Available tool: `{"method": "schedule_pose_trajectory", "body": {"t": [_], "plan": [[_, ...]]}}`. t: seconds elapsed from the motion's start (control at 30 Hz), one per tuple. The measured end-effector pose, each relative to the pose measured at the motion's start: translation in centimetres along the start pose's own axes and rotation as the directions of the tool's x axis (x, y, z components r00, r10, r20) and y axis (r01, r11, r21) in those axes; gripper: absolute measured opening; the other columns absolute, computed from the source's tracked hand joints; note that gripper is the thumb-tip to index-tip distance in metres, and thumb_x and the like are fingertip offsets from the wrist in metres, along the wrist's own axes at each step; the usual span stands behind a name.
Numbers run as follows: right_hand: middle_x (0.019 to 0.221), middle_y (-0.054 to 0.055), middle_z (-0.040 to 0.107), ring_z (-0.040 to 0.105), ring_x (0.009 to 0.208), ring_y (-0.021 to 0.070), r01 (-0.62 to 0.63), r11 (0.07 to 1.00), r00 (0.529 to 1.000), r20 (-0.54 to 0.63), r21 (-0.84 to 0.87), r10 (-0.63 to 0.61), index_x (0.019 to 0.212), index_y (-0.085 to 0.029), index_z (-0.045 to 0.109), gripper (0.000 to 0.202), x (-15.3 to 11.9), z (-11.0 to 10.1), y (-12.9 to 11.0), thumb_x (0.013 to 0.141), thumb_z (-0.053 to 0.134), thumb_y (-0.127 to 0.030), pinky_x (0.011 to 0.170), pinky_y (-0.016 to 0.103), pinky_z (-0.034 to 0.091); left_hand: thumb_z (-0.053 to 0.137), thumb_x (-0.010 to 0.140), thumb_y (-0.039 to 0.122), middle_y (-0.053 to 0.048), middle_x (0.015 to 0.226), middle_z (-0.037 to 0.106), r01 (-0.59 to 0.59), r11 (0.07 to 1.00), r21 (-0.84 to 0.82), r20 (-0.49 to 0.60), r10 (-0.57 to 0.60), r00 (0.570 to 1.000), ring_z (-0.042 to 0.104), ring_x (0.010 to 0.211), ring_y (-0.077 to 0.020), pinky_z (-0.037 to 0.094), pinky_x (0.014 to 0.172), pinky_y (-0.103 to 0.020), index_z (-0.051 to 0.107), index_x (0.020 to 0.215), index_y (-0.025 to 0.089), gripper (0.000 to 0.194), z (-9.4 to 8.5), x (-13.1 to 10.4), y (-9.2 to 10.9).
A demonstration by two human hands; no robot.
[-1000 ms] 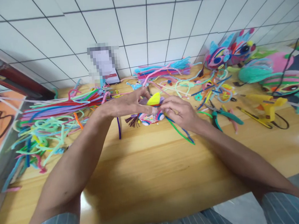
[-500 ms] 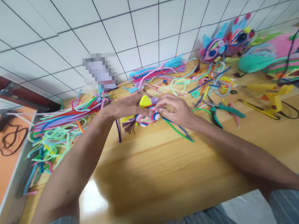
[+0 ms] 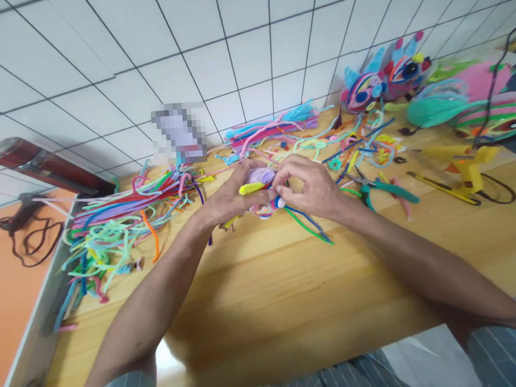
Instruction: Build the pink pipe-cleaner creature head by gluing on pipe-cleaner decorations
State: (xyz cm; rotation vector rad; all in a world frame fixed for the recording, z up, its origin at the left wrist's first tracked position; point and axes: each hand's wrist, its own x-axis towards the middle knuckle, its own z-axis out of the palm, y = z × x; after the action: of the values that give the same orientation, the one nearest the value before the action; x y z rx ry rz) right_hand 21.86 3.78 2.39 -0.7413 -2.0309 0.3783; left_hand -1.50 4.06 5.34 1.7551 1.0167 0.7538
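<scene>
A small pipe-cleaner figure is between my hands above the wooden table, a lilac bundled side and a yellow piece showing on top. My left hand grips it from the left, thumb across its near side. The fingertips of my right hand are pinched together against its right side; whether a loose strand is between them I cannot tell. Below my right hand, a green pipe cleaner and a blue one stick out toward me. A dark fringe and much of the figure's face are hidden by my left hand.
Loose pipe cleaners lie heaped at left beside a dark red flask. Green-handled pliers, a yellow cutter and a yellow glue gun lie at right. Finished figures stand against the tiled wall.
The figure has been tipped between my hands, so more of its lilac side shows and less of its face and fringe. The yellow piece now appears edge-on. The view has shifted slightly.
</scene>
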Motion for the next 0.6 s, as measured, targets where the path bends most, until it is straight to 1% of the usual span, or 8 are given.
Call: {"method": "schedule_pose_trajectory", "body": {"t": [0.1,0.27,0.4,0.5,0.6], "plan": [[0.090,0.003,0.074,0.069,0.090,0.0224,0.011,1.000,1.000,-0.004,-0.011,-0.011,0.085,-0.025,0.068,0.014,0.1,-0.2,-0.3,0.087,0.063,-0.012,0.087,0.039,0.054,0.084,0.087,0.044,-0.005,0.109,0.068,0.030,0.999,-0.011,0.037,-0.030,0.999,0.067,0.094,-0.0218,0.057,0.088,-0.038,0.060,0.134,0.021,0.058,0.4,-0.4,-0.3],[0.091,0.003,0.074,0.069,0.090,0.0223,0.006,1.000,1.000,0.008,0.019,-0.006,0.087,-0.025,0.069,0.013,0.2,-0.7,-0.7,0.087,0.063,-0.013,0.086,0.038,0.053,0.083,0.085,0.044,-0.005,0.116,0.067,0.002,0.999,-0.045,-0.030,-0.003,1.000,0.066,0.090,-0.0196,0.057,0.082,-0.035,0.058,0.134,0.023,0.058,0.9,-0.9,-0.7],[0.093,0.003,0.074,0.069,0.089,0.0226,-0.065,0.998,0.998,0.005,0.002,0.065,0.090,-0.025,0.068,0.005,0.3,-0.8,-0.7,0.090,0.068,-0.019,0.087,0.039,0.052,0.082,0.086,0.042,-0.004,0.119,0.065,-0.002,0.995,-0.099,-0.076,-0.005,0.997,0.064,0.081,-0.0155,0.057,0.076,-0.033,0.055,0.137,0.025,0.060,1.5,-1.2,-1.4],[0.091,0.003,0.074,0.068,0.087,0.0229,-0.098,0.995,0.995,0.017,-0.029,0.099,0.089,-0.025,0.067,0.006,0.3,-0.7,-0.5,0.087,0.069,-0.020,0.087,0.039,0.052,0.083,0.085,0.039,-0.004,0.122,0.064,-0.027,0.993,-0.111,-0.110,0.014,0.994,0.065,0.090,-0.0167,0.059,0.082,-0.033,0.054,0.139,0.026,0.063,1.9,-1.4,-2.0],[0.090,0.003,0.074,0.068,0.086,0.0223,-0.120,0.992,0.992,0.034,-0.031,0.121,0.088,-0.024,0.066,0.006,0.3,-0.6,-0.5,0.085,0.068,-0.019,0.085,0.038,0.051,0.086,0.082,0.040,-0.006,0.127,0.064,-0.057,0.996,-0.073,-0.158,0.045,0.986,0.066,0.100,-0.0207,0.060,0.090,-0.037,0.058,0.136,0.024,0.063,2.0,-1.4,-2.4]]}}
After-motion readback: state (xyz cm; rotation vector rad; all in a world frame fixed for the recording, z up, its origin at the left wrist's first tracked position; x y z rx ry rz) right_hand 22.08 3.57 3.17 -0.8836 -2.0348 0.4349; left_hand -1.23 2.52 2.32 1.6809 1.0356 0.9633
